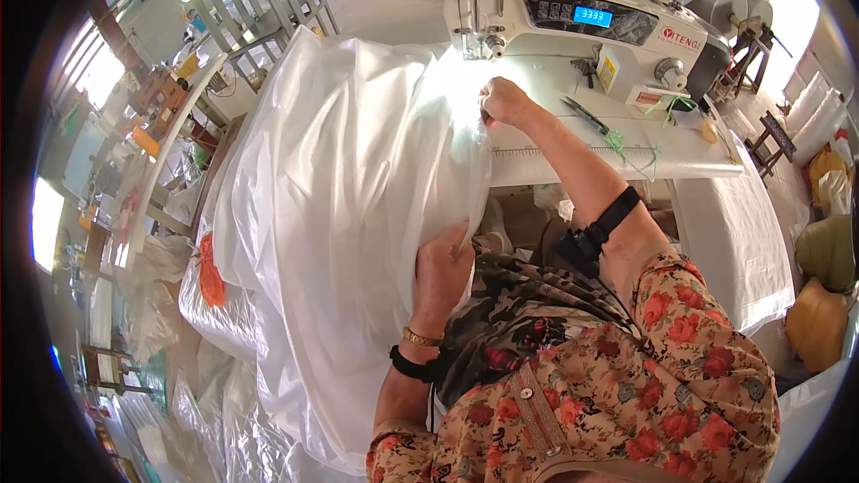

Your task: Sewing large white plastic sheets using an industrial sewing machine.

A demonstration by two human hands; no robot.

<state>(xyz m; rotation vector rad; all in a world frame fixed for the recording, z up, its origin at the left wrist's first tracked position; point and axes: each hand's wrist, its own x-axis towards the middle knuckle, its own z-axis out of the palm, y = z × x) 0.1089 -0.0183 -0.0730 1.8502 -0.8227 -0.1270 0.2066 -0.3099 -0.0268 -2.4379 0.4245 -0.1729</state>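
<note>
A large sheet of shiny white fabric [331, 170] hangs in folds over the left of the sewing table and down past its front edge. My left hand [443, 264] grips the fabric's right edge low down, near my lap. Close to the needle area, my right hand [506, 103] is closed, pinching the upper part of that same edge. The white sewing machine [573, 13] stands just beyond it, its display lit blue. Glare from the machine's lamp washes out the fabric under the needle, so the presser foot cannot be made out.
Scissors [586, 114] with green string lie on the table [617, 161] right of my right hand. White material [738, 241] drapes off the table's right side. An orange bundle [211, 273] sits left of the fabric. Metal racks [259, 0] stand at the far left.
</note>
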